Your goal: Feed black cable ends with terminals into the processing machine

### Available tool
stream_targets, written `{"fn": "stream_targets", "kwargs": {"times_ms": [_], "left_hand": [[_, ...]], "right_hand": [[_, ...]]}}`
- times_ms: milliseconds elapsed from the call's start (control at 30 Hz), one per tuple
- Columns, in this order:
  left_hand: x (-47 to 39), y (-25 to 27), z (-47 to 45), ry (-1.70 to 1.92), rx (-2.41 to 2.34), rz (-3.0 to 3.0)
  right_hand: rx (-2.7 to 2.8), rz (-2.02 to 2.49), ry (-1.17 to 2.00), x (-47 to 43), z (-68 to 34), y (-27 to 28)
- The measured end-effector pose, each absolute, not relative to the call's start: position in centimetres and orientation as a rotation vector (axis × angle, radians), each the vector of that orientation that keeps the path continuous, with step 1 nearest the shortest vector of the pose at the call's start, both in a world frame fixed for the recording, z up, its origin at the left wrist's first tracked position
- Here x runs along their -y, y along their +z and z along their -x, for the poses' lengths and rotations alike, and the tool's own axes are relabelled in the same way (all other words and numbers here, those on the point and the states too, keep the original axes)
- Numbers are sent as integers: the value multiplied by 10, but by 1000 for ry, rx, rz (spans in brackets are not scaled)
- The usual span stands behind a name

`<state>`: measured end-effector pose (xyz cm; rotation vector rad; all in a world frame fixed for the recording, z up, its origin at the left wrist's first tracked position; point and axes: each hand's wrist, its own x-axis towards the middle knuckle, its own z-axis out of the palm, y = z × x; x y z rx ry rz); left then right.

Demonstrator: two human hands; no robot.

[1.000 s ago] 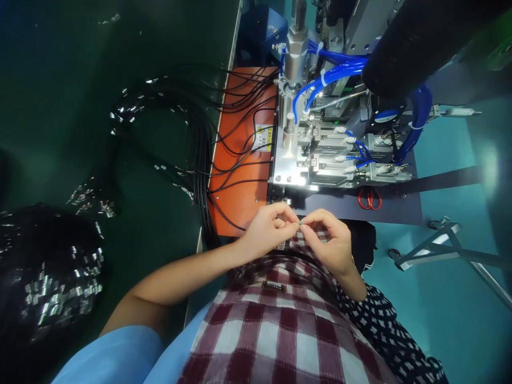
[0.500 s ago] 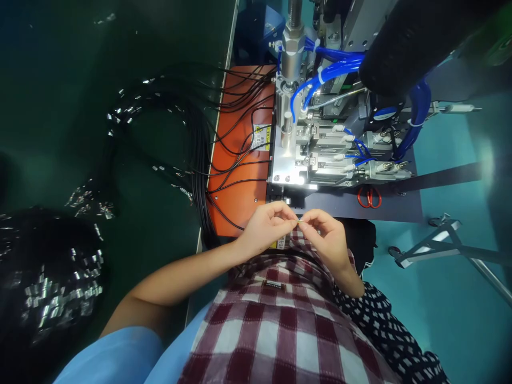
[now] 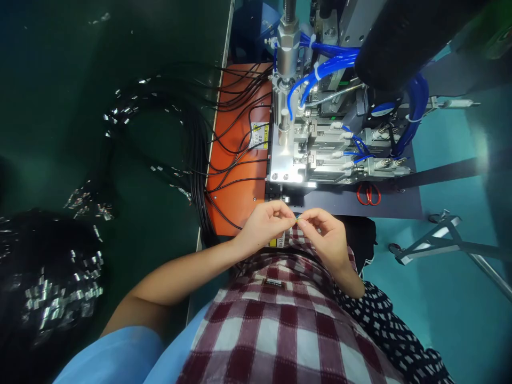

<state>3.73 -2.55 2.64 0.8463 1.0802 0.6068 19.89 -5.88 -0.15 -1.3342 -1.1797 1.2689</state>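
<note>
In front of my waist, my left hand (image 3: 266,226) and my right hand (image 3: 325,234) meet fingertip to fingertip, both closed in a pinch. Thin coloured wires (image 3: 296,219) show as a small yellow-green and bluish spot between the fingertips; most of their length is hidden by the fingers. Just beyond my hands stands a metal machine (image 3: 286,165) with blue air tubes (image 3: 336,66). Several black cables (image 3: 232,184) run from its left side across an orange plate (image 3: 236,208).
Left of the plate, a bundle of black cables (image 3: 198,176) loops over the dark green surface (image 3: 148,138), with shiny ends. A larger coil (image 3: 60,288) lies at lower left. Red-handled scissors (image 3: 368,195) rest on the dark board right of my hands. A metal stand (image 3: 432,242) is on the floor.
My hands stay pinched together in nearly the same place. A little more colour shows between the fingertips. The whole view has shifted slightly.
</note>
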Motion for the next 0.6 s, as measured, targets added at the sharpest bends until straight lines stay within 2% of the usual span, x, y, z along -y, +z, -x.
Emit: {"fn": "stream_targets", "kwargs": {"times_ms": [467, 600], "left_hand": [[26, 24, -36, 615, -1064, -842], [27, 24, -36, 623, -1043, -811]], "right_hand": [[1154, 1332, 1297, 58, -196, -4], [1244, 1321, 1161, 62, -194, -5]]}}
